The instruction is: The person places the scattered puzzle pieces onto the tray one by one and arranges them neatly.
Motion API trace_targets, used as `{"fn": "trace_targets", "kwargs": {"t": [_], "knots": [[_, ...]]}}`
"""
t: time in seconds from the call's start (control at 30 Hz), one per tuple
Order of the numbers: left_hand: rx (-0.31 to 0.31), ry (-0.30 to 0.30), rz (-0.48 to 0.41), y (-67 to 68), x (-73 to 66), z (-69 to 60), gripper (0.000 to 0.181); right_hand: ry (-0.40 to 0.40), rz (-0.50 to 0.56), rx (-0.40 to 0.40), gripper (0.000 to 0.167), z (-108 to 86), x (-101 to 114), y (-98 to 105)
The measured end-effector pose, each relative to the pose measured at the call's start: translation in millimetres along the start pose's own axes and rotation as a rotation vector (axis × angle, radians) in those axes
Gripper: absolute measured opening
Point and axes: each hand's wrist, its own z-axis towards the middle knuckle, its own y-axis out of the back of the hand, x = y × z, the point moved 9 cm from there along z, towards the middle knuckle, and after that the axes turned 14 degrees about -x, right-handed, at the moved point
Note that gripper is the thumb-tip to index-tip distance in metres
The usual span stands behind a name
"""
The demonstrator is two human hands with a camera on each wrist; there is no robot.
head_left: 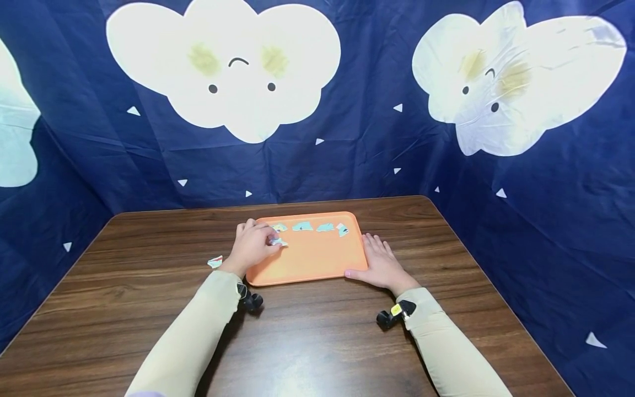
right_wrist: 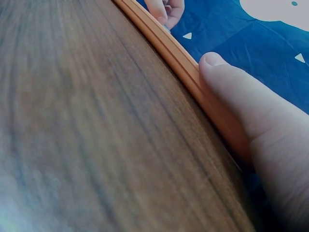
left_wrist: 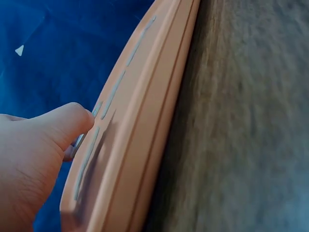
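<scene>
An orange tray (head_left: 317, 259) lies on the table. My left hand (head_left: 253, 245) is over its left side, pinching a small, irregular light-blue scrap (head_left: 281, 242) between thumb and fingers; the hand hides part of it. Along the tray's far side lie a scrap with yellow marks (head_left: 280, 227), two light-blue scraps (head_left: 302, 226) and, at the right end, a white-and-blue scrap (head_left: 343, 230). My right hand (head_left: 381, 266) rests against the tray's right edge, fingers stretched out and thumb on the near right corner. In the right wrist view, the thumb (right_wrist: 227, 79) touches the rim.
Left of the tray, beside my left wrist, a scrap with a red stripe (head_left: 215, 262) lies on the brown wooden table (head_left: 307, 336). A dark blue cloth (head_left: 377, 160) with white clouds hangs behind and at the sides. Each wrist wears a small black camera (head_left: 254, 301).
</scene>
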Motion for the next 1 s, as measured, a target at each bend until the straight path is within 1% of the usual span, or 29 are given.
{"fn": "trace_targets", "kwargs": {"t": [0.2,0.33,0.53,0.63,0.8,1.0], "knots": [[0.010,0.014,-0.015,-8.2,-1.7,5.0,0.018,0.001,0.000,-0.004,0.124,-0.1,0,1],[0.021,0.024,-0.006,-14.1,-0.9,7.5,0.018,-0.002,-0.001,-0.001,0.124,-0.3,-1,1],[0.044,0.023,0.011,-21.6,0.8,8.5,0.018,0.005,-0.003,-0.002,0.124,-0.1,0,1],[0.054,0.022,0.007,-22.4,1.1,7.3,0.017,0.009,-0.005,-0.002,0.124,-0.2,1,1],[0.051,0.015,-0.015,-22.3,1.9,5.4,0.016,0.014,0.002,-0.010,0.124,-0.5,3,3],[0.040,-0.012,-0.012,-23.0,3.0,2.9,0.018,0.004,0.000,-0.006,0.124,-0.7,2,3]]}}
